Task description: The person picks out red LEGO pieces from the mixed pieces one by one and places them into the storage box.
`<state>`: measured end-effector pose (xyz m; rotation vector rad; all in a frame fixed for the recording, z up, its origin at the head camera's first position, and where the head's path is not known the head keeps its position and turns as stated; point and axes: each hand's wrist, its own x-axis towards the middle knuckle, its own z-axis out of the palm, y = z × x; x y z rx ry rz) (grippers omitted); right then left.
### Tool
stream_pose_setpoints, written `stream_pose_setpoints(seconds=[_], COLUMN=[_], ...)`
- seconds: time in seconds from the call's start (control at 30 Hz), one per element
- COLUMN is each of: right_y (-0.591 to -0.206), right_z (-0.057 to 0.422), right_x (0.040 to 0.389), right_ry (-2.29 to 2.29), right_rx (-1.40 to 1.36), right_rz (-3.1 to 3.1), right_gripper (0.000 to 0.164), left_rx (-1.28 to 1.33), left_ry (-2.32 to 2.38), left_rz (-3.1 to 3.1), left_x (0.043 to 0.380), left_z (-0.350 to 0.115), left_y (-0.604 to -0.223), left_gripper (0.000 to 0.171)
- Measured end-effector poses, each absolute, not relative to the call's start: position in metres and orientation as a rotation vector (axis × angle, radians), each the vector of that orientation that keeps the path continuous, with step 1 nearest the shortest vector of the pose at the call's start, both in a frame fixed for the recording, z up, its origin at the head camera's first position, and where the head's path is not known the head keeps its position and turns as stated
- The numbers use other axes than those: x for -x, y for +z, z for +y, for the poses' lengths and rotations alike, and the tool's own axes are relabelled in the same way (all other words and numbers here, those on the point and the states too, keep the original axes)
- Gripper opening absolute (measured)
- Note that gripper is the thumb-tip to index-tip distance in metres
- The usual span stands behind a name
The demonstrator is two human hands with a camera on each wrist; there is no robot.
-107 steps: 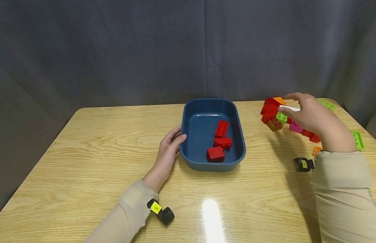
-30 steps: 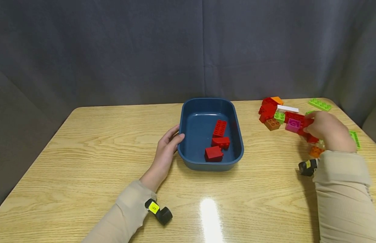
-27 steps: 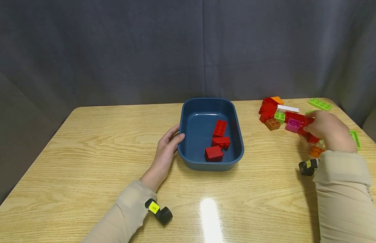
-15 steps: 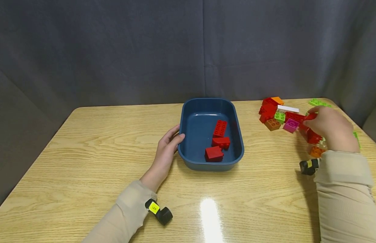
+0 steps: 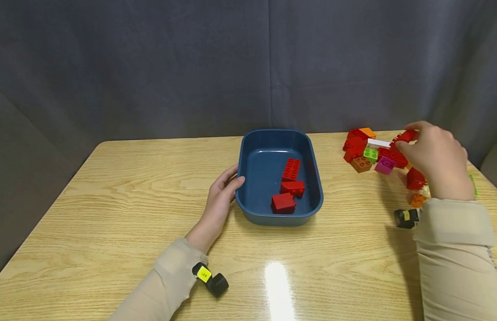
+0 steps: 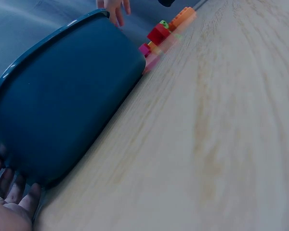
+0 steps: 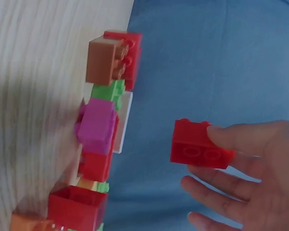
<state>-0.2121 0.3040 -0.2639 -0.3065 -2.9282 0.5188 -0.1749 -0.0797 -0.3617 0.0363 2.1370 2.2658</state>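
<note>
My right hand [image 5: 438, 154] pinches a red toy brick [image 7: 197, 144] between thumb and fingers, raised above the brick pile at the right of the table. In the right wrist view the brick's hollow underside shows. My left hand [image 5: 218, 200] holds the left side of a dark blue plastic tub [image 5: 252, 217]. Its thumb lies over the rim and its fingers [image 6: 17, 190] touch the outer wall. Inside the tub are a studded red brick [image 5: 291, 170], another red brick [image 5: 292, 188] and a red block [image 5: 283, 203].
Beneath my right hand lie more red bricks [image 5: 354, 145], a brown brick [image 5: 361, 164], a small green brick [image 5: 370, 154], a magenta brick [image 5: 385, 165], a white piece [image 5: 378, 143] and an orange brick [image 5: 417, 199]. A grey curtain [image 5: 192, 71] hangs behind the wooden table [image 5: 112, 200].
My right hand has reached down into the pile, taken hold of a red brick and lifted it up. The magenta brick has shifted slightly. My left hand and the tub stay in place.
</note>
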Motion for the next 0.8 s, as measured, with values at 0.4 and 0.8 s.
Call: stream_pose_setpoints(seconds=[0.4,0.8], right_y=[-0.256,-0.262], right_z=[0.270,0.239], right_x=[0.213,0.213], right_ry=[0.465,0.398], right_rx=[0.064,-0.064], right_rz=[-2.875,-2.840], right_gripper=[0.046,0.040], left_rx=[-0.055,-0.062], left_ry=[2.280,2.274], left_rz=[2.144,2.146], left_x=[0.174,0.174], left_z=[-0.079,-0.078], left_y=[-0.361,-0.361], left_gripper=[0.048,0.048])
